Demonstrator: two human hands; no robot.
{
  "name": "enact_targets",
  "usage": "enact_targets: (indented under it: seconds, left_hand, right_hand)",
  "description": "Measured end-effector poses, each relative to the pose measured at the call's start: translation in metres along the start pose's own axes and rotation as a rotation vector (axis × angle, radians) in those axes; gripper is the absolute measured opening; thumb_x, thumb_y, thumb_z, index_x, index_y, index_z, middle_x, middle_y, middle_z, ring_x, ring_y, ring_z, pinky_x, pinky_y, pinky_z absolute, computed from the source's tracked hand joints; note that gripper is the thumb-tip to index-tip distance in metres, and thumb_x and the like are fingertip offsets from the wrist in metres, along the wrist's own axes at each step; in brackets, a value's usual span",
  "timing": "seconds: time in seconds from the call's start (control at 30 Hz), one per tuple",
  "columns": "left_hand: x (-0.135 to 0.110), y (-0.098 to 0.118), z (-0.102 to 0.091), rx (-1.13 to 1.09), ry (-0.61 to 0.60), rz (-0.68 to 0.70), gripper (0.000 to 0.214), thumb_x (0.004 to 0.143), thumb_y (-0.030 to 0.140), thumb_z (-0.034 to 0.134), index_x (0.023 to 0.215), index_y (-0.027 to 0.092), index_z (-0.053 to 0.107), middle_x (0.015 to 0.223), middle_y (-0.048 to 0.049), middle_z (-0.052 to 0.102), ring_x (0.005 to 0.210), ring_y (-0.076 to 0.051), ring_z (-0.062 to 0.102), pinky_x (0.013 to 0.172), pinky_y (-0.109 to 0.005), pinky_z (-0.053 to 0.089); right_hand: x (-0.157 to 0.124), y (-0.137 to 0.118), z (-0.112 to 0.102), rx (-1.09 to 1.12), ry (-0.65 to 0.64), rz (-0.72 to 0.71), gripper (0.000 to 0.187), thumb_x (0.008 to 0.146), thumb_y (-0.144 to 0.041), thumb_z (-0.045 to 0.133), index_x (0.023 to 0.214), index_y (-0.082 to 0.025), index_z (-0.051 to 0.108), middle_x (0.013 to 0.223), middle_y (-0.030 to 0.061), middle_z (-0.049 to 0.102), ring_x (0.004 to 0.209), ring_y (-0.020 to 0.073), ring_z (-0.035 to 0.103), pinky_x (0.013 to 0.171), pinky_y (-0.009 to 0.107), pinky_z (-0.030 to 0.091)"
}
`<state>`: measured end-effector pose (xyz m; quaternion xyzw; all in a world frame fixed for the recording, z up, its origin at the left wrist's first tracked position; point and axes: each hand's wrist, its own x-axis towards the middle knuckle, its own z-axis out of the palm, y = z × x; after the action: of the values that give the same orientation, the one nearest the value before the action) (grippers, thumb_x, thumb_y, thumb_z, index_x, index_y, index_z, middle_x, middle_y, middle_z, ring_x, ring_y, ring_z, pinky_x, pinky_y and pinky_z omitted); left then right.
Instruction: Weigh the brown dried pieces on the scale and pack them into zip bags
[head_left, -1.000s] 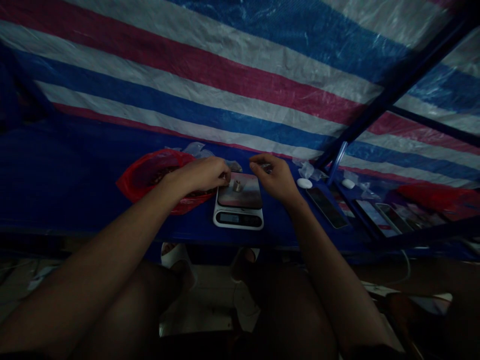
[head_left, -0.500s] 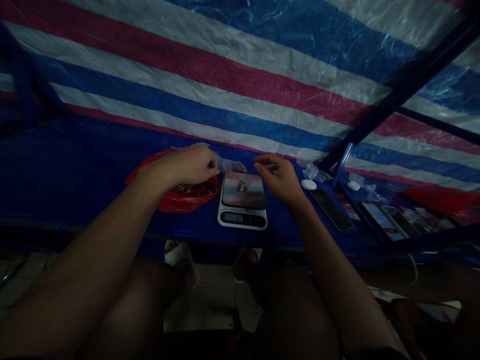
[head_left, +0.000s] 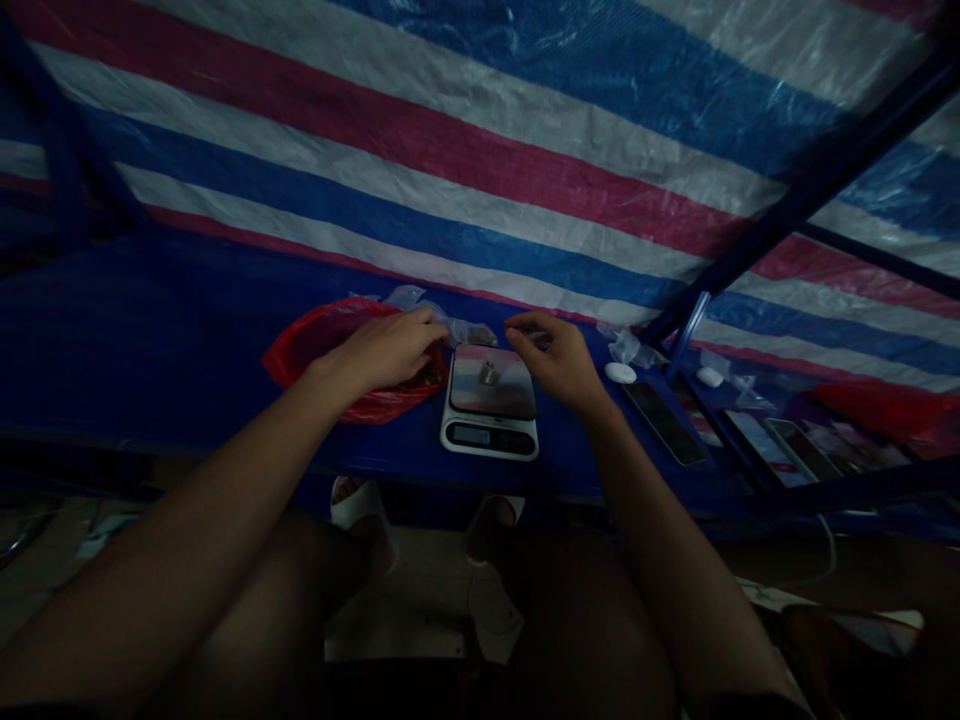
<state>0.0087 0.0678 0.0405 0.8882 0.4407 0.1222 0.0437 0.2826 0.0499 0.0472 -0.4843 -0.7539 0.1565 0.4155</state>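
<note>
Fingers of the right hand hover near a metal cylinder.

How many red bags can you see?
2: one red plastic bag under the left hand, beside the kitchen scale, and another red bag at the far right. Others may be hidden.

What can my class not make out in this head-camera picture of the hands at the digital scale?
Head view, all items:
The digital scale's display: too dim and small to read.
The red plastic bag: contents largely hidden by the left hand and dim light.
The small metal object on the platform: too small to identify.
The right hand: its fingers hide whatever they may hold.
The red item: dim, partly cut off by the right edge.
</note>
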Motion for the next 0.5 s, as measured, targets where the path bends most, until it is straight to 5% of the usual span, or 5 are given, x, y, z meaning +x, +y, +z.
enact_targets:
  seconds: [0.17,0.37,0.5]
  left_hand:
    - [0.003,0.001,-0.006,0.086,-0.023,0.006,0.032,0.105,0.028,0.052,0.117,0.024,0.082,0.129,-0.0097,0.069,0.108,-0.027,0.068,0.094,-0.039,0.054]
    - [0.003,-0.018,-0.019,-0.094,0.200,-0.031,0.038,0.107,0.039,0.050,0.122,0.020,0.080,0.127,-0.0100,0.069,0.121,-0.027,0.065,0.111,-0.039,0.050]
    - [-0.004,-0.019,-0.022,-0.089,0.193,-0.102,0.037,0.103,0.036,0.057,0.131,0.020,0.074,0.137,-0.0125,0.064,0.123,-0.029,0.065,0.113,-0.041,0.050]
  right_hand:
    - [-0.001,0.000,0.002,0.004,-0.013,-0.006,0.023,0.095,-0.039,0.070,0.106,-0.022,0.081,0.108,0.0091,0.084,0.097,0.0271,0.077,0.089,0.046,0.058]
    - [-0.001,-0.001,0.000,-0.001,-0.038,0.000,0.022,0.095,-0.039,0.070,0.106,-0.023,0.081,0.108,0.0088,0.084,0.096,0.0265,0.076,0.089,0.045,0.059]
    - [-0.001,-0.001,0.000,-0.010,-0.037,-0.003,0.022,0.095,-0.038,0.070,0.106,-0.022,0.082,0.107,0.0093,0.084,0.097,0.0268,0.076,0.088,0.044,0.058]
